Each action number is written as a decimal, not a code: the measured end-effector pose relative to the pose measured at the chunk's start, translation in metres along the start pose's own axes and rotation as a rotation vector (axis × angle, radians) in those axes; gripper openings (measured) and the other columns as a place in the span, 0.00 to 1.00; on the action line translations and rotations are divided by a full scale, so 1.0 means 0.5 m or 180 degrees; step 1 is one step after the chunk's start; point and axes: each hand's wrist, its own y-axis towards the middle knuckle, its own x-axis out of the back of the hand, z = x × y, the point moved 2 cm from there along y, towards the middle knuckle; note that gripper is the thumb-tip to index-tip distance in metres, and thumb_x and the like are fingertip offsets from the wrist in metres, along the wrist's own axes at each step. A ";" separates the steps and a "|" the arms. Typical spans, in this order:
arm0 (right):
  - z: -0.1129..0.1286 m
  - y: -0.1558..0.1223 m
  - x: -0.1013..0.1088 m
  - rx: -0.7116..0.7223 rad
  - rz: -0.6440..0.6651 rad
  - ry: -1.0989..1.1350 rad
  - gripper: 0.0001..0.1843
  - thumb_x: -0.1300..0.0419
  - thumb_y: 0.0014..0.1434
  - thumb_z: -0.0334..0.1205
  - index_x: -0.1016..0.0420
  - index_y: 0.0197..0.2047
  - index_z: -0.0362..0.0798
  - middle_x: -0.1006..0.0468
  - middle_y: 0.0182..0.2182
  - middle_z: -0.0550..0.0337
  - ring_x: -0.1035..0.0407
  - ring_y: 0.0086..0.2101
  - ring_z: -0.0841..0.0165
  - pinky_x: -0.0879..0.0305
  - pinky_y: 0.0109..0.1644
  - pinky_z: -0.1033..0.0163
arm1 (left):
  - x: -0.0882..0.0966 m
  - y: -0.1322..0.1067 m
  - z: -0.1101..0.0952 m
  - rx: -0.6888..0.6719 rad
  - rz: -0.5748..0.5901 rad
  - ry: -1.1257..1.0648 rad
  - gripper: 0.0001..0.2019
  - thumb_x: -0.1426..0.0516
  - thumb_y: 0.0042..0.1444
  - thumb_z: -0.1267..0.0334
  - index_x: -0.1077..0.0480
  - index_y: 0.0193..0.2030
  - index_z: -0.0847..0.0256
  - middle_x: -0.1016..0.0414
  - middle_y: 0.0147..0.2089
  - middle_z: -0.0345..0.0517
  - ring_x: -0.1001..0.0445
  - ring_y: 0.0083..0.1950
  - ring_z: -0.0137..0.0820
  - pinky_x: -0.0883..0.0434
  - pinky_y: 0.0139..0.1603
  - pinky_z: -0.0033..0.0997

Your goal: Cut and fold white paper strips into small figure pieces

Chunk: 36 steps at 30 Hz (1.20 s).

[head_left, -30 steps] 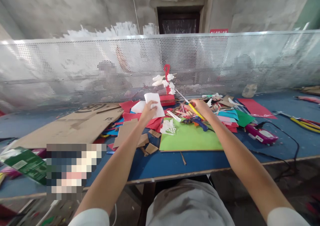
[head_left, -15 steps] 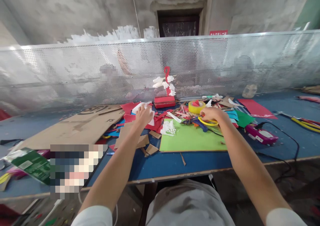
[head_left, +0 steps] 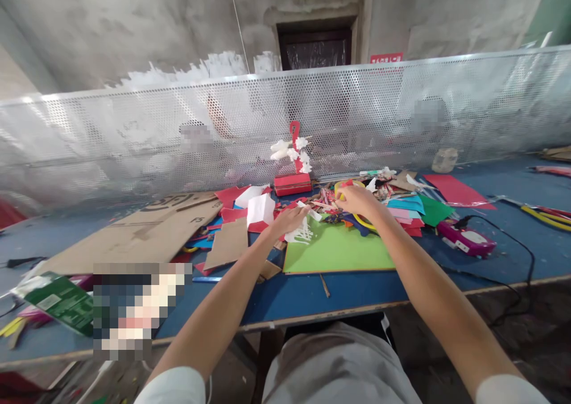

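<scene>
My left hand (head_left: 292,221) reaches over the front of the scrap pile with its fingers stretched out. Beneath and beside it are white fringed paper cuttings (head_left: 301,234) and a white paper strip (head_left: 314,215). My right hand (head_left: 358,200) has its fingers bent down at the near side of a yellow tape roll (head_left: 339,187); what they pinch, if anything, is hidden. Under the right wrist shows a yellow loop handle (head_left: 363,221). A light green sheet (head_left: 339,252) lies in front of both hands. Behind them stands a red box (head_left: 292,184) with a red hooked upright bearing white paper flowers (head_left: 305,157).
Left of the hands lie a folded white paper (head_left: 261,209), brown card (head_left: 227,243) and a large cardboard sheet (head_left: 134,231). To the right are a green sheet (head_left: 437,210), a magenta device (head_left: 468,239) with a black cable, and yellow-handled pliers (head_left: 542,218). A perforated metal screen (head_left: 250,130) stands behind.
My left hand has left the white paper and moved right to the white cuttings. My right hand has shifted left from the yellow loop handle to the tape roll.
</scene>
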 end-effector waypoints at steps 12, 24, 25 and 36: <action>0.040 0.009 -0.014 0.0488 -0.0153 0.1974 0.20 0.44 0.60 0.55 0.25 0.39 0.46 0.20 0.35 0.53 0.27 0.35 0.66 0.36 0.39 0.63 | 0.060 0.003 -0.070 -0.0391 -0.0845 -0.0955 0.18 0.44 0.57 0.51 0.26 0.43 0.63 0.21 0.40 0.50 0.23 0.40 0.36 0.28 0.44 0.35; 0.082 0.019 -0.038 0.0253 -0.0387 0.3772 0.17 0.41 0.56 0.49 0.26 0.43 0.47 0.21 0.35 0.54 0.27 0.31 0.65 0.29 0.36 0.58 | 0.041 -0.009 -0.124 -0.0512 -0.0532 -0.1721 0.15 0.37 0.51 0.56 0.34 0.41 0.60 0.25 0.33 0.45 0.25 0.33 0.30 0.26 0.37 0.34; 0.080 0.020 -0.038 0.0228 -0.0380 0.3870 0.17 0.41 0.56 0.49 0.26 0.44 0.47 0.21 0.36 0.53 0.27 0.31 0.65 0.28 0.37 0.58 | 0.042 -0.010 -0.126 -0.0469 -0.0454 -0.1827 0.16 0.37 0.51 0.55 0.34 0.42 0.60 0.25 0.33 0.45 0.25 0.33 0.30 0.26 0.36 0.35; 0.079 0.024 -0.041 0.0540 -0.0414 0.4138 0.13 0.35 0.52 0.44 0.25 0.40 0.48 0.20 0.35 0.55 0.26 0.35 0.64 0.28 0.41 0.59 | 0.043 -0.015 -0.113 -0.0216 0.0094 -0.2380 0.14 0.39 0.55 0.53 0.32 0.36 0.64 0.26 0.31 0.42 0.27 0.32 0.26 0.27 0.40 0.30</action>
